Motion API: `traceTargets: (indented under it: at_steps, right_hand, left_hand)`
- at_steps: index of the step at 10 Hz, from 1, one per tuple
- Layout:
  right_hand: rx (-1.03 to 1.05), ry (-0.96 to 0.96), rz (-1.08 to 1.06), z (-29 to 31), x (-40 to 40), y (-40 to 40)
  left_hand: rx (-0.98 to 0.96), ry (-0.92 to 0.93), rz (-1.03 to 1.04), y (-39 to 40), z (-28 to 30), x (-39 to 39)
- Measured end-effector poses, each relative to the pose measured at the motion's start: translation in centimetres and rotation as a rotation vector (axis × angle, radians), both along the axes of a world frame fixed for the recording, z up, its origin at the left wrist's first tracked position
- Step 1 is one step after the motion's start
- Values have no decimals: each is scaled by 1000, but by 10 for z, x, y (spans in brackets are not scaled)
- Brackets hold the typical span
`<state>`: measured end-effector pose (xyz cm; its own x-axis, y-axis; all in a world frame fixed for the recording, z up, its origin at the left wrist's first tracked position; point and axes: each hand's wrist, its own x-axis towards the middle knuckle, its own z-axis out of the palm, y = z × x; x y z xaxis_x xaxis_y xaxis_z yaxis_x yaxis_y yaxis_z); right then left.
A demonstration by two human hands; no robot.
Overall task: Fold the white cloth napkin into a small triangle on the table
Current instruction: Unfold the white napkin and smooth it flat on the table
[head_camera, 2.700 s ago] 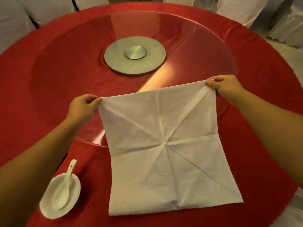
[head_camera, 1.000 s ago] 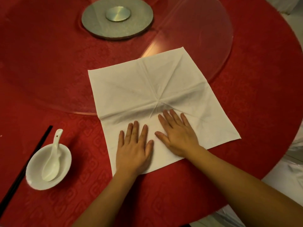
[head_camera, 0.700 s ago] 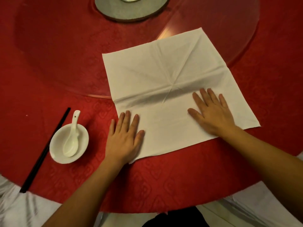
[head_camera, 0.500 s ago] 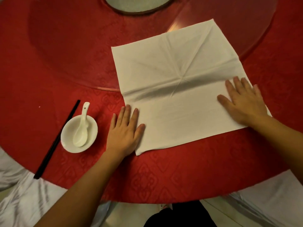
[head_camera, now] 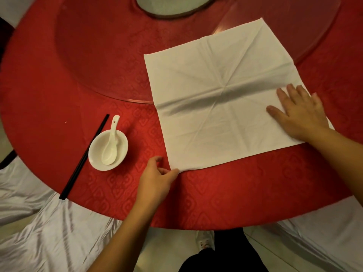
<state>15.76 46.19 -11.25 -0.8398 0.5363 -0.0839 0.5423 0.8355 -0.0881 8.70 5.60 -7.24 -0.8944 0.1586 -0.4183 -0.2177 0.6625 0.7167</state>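
The white cloth napkin (head_camera: 216, 95) lies spread flat and square on the red table (head_camera: 59, 95), creased with star-shaped fold lines; its far half rests on the glass turntable. My left hand (head_camera: 157, 177) pinches the napkin's near left corner between thumb and fingers. My right hand (head_camera: 300, 112) lies flat, fingers spread, pressing the napkin's near right edge and covering that corner.
A small white bowl (head_camera: 97, 156) with a white ceramic spoon (head_camera: 111, 146) sits left of the napkin, black chopsticks (head_camera: 84, 156) beside it. The glass turntable (head_camera: 98, 55) with its metal hub (head_camera: 172, 6) fills the far side. White-covered chairs flank the table's near edge.
The napkin was held up by two corners, then laid down and smoothed outward by both hands. My left hand has slid off its edge and now pinches the near left corner.
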Motion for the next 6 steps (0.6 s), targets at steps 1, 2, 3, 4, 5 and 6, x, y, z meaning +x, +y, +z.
traceTargets:
  at_steps: [1,2,3,4,5,6]
  right_hand:
    - [-4,12,-4,1,0,0]
    - [-9,15,-2,1,0,-1]
    - [-7,26,-5,2,0,-1]
    - [-10,32,-7,2,0,-1]
    - [-7,37,-8,2,1,-1]
    - [-14,45,-8,2,1,-2]
  left_hand:
    - [36,23,3,4,1,4]
    - [65,83,18,7,1,8]
    - [10,174,-31,12,1,10]
    - [-9,200,-54,13,0,9]
    - [-3,150,-69,11,-1,6]
    - [-33,137,-107,9,-2,4]
